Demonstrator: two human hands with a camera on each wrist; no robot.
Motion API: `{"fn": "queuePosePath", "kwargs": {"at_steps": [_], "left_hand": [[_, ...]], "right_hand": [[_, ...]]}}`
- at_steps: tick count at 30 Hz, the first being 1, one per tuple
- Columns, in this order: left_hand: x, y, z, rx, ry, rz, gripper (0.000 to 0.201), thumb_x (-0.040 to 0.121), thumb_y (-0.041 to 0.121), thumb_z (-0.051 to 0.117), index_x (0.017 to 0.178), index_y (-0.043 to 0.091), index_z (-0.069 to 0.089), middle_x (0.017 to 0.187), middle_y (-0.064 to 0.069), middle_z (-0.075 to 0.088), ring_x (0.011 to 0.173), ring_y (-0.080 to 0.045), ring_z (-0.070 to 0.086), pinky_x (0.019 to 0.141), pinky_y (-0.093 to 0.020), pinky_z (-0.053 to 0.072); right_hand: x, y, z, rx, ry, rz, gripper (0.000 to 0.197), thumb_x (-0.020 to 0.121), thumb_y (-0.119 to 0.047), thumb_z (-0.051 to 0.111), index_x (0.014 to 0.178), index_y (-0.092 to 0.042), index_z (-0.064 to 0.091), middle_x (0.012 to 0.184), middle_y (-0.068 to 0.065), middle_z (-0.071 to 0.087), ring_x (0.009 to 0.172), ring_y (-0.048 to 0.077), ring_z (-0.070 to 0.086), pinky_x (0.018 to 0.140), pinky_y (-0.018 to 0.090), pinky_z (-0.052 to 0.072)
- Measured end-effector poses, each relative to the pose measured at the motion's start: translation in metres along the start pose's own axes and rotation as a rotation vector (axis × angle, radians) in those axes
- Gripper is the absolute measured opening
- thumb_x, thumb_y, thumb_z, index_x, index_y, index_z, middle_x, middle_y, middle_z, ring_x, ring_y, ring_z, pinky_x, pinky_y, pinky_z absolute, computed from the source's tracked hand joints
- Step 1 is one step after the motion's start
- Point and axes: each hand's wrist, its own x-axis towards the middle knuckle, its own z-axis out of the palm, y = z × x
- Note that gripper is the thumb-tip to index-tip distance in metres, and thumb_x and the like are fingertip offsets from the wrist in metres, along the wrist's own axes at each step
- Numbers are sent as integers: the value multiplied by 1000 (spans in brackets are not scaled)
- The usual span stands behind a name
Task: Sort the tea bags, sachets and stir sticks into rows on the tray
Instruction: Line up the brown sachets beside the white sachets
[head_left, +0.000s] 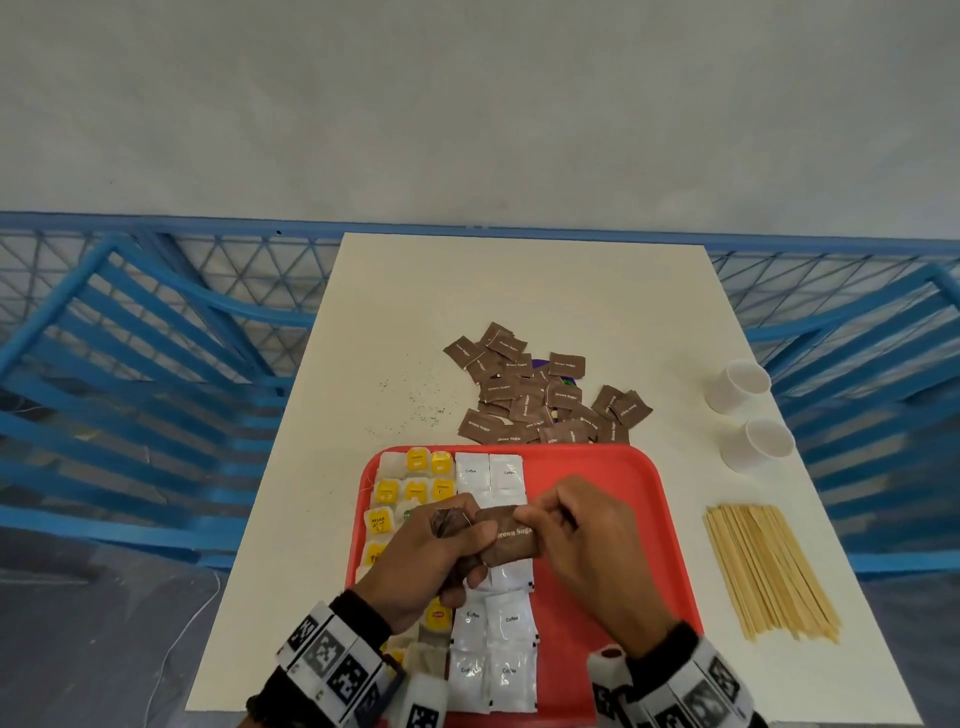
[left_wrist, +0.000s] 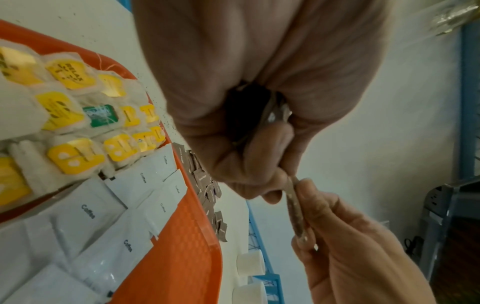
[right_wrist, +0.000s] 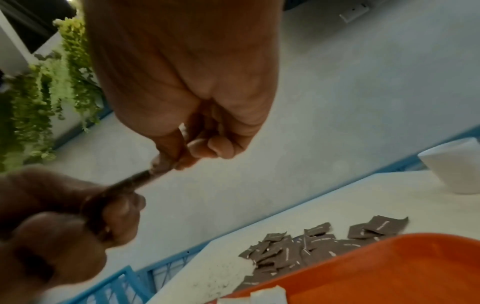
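tea bags (head_left: 410, 493) partly hidden, maybe more beneath hands

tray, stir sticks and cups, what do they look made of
Tray: likely molded plastic, red, with a fine textured surface and rounded rim.
Stir sticks: pale wood by the look, thin flat strips, matte.
Cups: white and matte, probably paper; foam cannot be ruled out.

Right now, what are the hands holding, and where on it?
Brown sugar sachets, held above the tray: the left hand grips a bunch by its left end, the right hand pinches the right end of the outermost.
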Motion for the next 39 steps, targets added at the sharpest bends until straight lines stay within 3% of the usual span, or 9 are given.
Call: {"fn": "queuePosePath", "kwargs": {"at_steps": [3,8,13,18,22,28,32,35,39], "left_hand": [[1,6,4,-28,-63,-14,24,92,19,68,83,5,51,59,-11,53,47,-16,48,42,-19,30],[5,9,6,-92,-68,-46,22,92,17,67,85,6,50,68,-14,54,51,-17,48,42,-18,29],[6,7,7,-95,-44,-71,20,93,25,63,88,7,57,77,-10,61,54,-19,48,41,-18,26],[9,3,8,-112,4,-59,36,95,27,59,99,-8,55,72,-10,62,50,-20,49,40,-18,25],[11,1,9,-99,-32,-15,27,95,28,58,91,1,57,69,-11,57,50,-18,49,41,-17,27],[17,-6,8,50,-108,13,33,97,35,58,82,6,58,66,-18,51,51,-21,39,44,-21,31],[19,-9,7,54,-108,3,31,98,34,58,81,8,58,65,-17,51,50,-18,40,43,-21,33],[20,-10,7,97,-99,-2,29,99,34,58,83,10,60,65,-17,52,51,-18,44,43,-21,34],[21,-8,5,284,-103,-4,29,97,32,61,87,4,63,68,-15,63,49,-19,48,41,-22,38]], "right_hand": [[-8,5,2,78,82,3,25,87,-29,70,69,-21,54,60,-13,49,57,3,46,52,11,33],[-4,16,-13,510,-2,364,44,89,-57,58,69,-18,55,58,-10,51,57,7,44,55,25,38],[-10,8,-14,472,-360,303,24,92,-30,63,69,-25,61,58,-13,62,55,-3,52,57,11,39],[-15,12,-18,565,-336,356,25,91,-33,59,71,-20,64,61,-3,62,56,5,52,56,19,43],[-15,18,-20,520,-212,334,41,89,-46,68,65,-13,60,56,-4,56,53,6,47,53,20,38],[-7,17,-12,677,-152,479,10,87,-17,70,92,-7,72,67,-6,68,56,3,55,53,14,44],[-6,25,-12,667,-219,593,24,86,-34,69,102,-17,72,71,-12,68,61,0,55,56,16,44],[-7,23,-11,681,-319,614,20,84,-30,73,88,-11,75,63,-7,64,57,5,51,54,17,42],[-4,26,-10,714,-158,696,17,77,-20,80,83,-6,73,60,5,64,54,11,52,53,19,44]]}}
